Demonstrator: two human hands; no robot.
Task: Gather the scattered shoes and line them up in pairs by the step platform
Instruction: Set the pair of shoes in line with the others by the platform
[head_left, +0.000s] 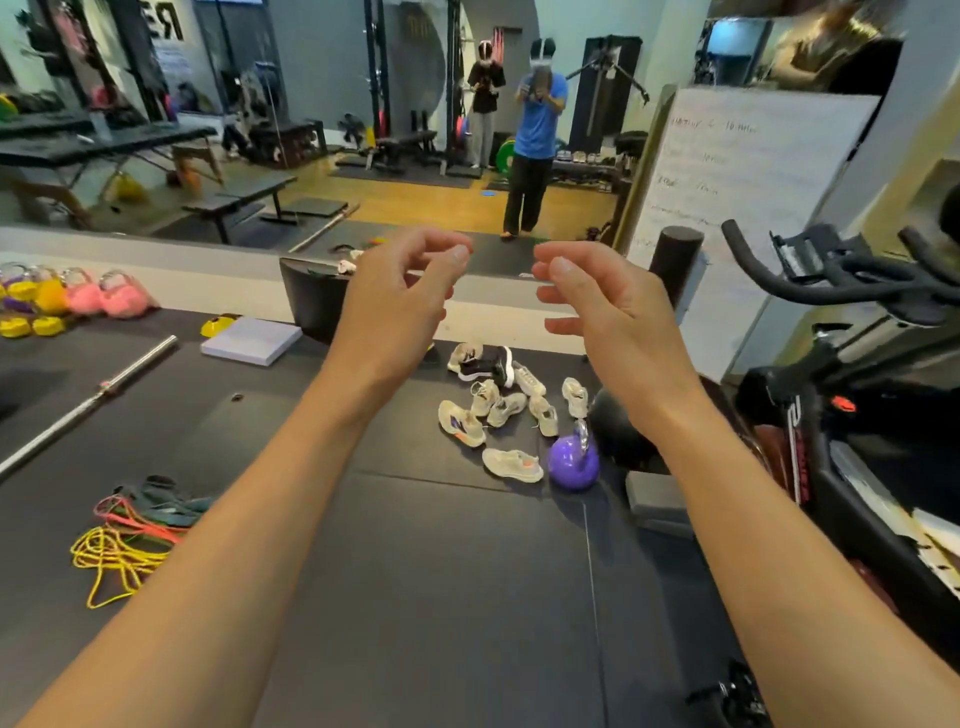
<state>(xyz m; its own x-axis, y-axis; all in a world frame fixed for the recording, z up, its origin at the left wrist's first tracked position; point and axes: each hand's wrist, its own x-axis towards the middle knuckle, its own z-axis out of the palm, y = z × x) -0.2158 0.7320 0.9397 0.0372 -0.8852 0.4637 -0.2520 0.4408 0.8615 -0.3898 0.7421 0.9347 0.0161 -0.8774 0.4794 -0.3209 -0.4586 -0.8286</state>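
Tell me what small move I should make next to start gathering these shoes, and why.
Probably reach down with the right hand for the nearest beige running shoe with the orange patch, which lies beside the purple kettlebell. The right hand and the left hand are both raised and hold nothing. The pale shoes lie scattered on the black floor mat, none paired yet.
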